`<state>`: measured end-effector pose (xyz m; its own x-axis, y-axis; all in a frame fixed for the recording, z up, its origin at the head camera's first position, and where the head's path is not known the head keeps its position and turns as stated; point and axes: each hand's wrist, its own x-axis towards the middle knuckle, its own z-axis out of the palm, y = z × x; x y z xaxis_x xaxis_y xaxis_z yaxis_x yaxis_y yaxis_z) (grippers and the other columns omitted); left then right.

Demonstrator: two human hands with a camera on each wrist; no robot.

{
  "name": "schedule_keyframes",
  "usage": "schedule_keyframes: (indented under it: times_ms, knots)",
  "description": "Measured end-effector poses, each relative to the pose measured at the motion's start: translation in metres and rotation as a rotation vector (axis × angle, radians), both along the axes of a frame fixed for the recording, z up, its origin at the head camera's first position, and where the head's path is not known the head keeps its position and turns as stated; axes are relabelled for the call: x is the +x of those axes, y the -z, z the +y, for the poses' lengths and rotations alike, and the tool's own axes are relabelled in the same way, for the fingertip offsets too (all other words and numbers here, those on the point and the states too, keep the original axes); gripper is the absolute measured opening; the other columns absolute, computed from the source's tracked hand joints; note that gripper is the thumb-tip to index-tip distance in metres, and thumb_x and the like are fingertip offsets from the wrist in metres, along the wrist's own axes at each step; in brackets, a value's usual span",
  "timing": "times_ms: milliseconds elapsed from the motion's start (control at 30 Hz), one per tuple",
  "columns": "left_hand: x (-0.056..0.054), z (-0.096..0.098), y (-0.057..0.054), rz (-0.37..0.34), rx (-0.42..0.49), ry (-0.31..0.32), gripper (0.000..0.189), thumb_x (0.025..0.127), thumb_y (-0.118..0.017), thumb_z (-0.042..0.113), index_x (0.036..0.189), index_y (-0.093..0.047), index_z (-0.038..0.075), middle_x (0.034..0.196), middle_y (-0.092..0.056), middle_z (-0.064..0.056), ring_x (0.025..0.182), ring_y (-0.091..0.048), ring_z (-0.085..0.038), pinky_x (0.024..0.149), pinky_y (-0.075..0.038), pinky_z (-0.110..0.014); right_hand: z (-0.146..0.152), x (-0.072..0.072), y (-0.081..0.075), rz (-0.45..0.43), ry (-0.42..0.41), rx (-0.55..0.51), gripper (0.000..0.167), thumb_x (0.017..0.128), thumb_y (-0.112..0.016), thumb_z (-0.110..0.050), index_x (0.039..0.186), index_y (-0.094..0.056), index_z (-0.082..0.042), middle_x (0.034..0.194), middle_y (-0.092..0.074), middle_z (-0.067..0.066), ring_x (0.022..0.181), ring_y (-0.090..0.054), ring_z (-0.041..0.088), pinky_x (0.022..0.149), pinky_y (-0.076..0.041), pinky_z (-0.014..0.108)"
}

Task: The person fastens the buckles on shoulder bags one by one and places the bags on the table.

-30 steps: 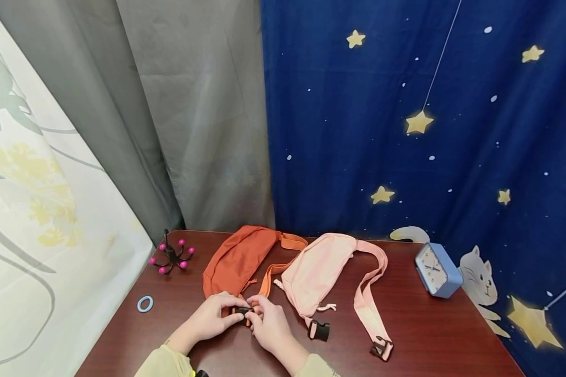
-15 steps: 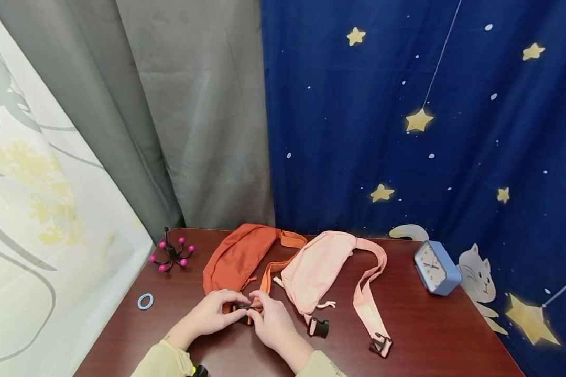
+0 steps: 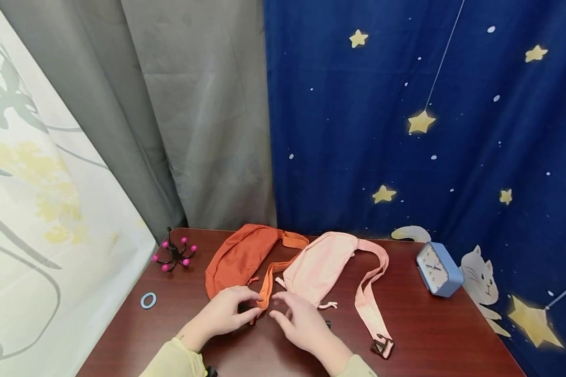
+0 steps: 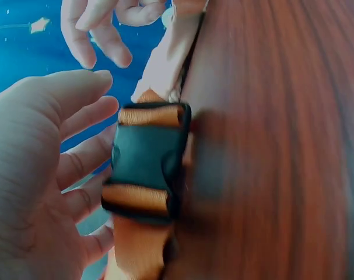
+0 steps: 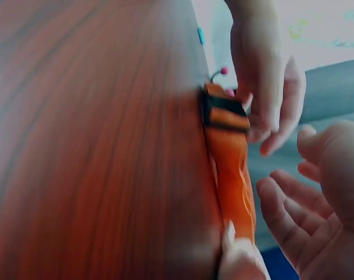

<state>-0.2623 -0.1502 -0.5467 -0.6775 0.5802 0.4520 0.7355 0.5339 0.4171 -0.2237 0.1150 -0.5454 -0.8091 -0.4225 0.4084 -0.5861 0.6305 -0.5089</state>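
Note:
A rust-orange waist bag (image 3: 245,256) lies at the table's back, its orange strap (image 3: 269,277) coming forward between my hands. The black side-release buckle (image 4: 146,154) on that strap is joined, with orange webbing at both ends. My left hand (image 3: 228,314) is beside the buckle, fingers loosely bent and not gripping; whether a fingertip touches it I cannot tell. My right hand (image 3: 306,325) hangs apart from the strap, thumb and fingers spread around nothing. To the right is a pink waist bag (image 3: 320,264); my right hand mostly hides its near buckle half.
The pink strap's other buckle half (image 3: 382,346) lies at the right front. A blue clock (image 3: 438,269) stands at the back right. On the left are a blue ring (image 3: 148,300) and a black, spidery object with pink balls (image 3: 174,255).
Both hands were together pinching the orange bag's buckle. They have let go and moved apart, the right hand shifting right over the pink bag's near end.

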Motion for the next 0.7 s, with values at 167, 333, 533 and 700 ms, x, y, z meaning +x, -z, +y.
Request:
schedule_keyframes:
  times_ms: [167,333,533,700]
  knots:
    - [0.003,0.018,-0.008,-0.016,-0.031,-0.010,0.022,0.101,-0.081,0.031,0.120,-0.082,0.021,0.105,-0.077,0.009,0.096,-0.070,-0.007,0.090,-0.060,-0.032,0.041,0.006,-0.002,0.116,-0.006,-0.008,0.029,0.102,-0.079,-0.027,0.127,-0.075,-0.013,0.099,-0.078,-0.004,0.077,-0.064,-0.004,0.072,-0.054,0.017]
    - [0.008,0.036,-0.011,-0.033,-0.064,0.011,0.028,0.103,-0.078,0.033,0.129,-0.080,0.021,0.120,-0.080,0.006,0.107,-0.071,-0.010,0.099,-0.060,-0.037,0.081,0.007,-0.003,0.175,-0.017,-0.018,0.023,0.098,-0.084,-0.022,0.118,-0.077,-0.012,0.093,-0.076,-0.010,0.075,-0.062,-0.010,0.071,-0.054,0.016]
    - [0.012,0.058,-0.012,-0.013,-0.100,0.048,0.034,0.105,-0.075,0.035,0.137,-0.076,0.023,0.129,-0.078,0.010,0.118,-0.071,-0.009,0.104,-0.059,-0.037,0.127,0.006,-0.001,0.214,0.028,0.043,0.024,0.095,-0.088,-0.025,0.117,-0.079,-0.022,0.098,-0.076,-0.010,0.079,-0.060,-0.003,0.072,-0.049,0.017]
    - [0.012,0.074,-0.013,-0.018,-0.117,0.086,0.037,0.106,-0.073,0.036,0.142,-0.073,0.023,0.133,-0.076,0.009,0.122,-0.071,-0.010,0.107,-0.059,-0.036,0.164,0.008,-0.002,0.077,0.122,0.073,0.026,0.096,-0.087,-0.035,0.119,-0.079,-0.026,0.097,-0.070,-0.014,0.081,-0.058,0.000,0.073,-0.050,0.023]
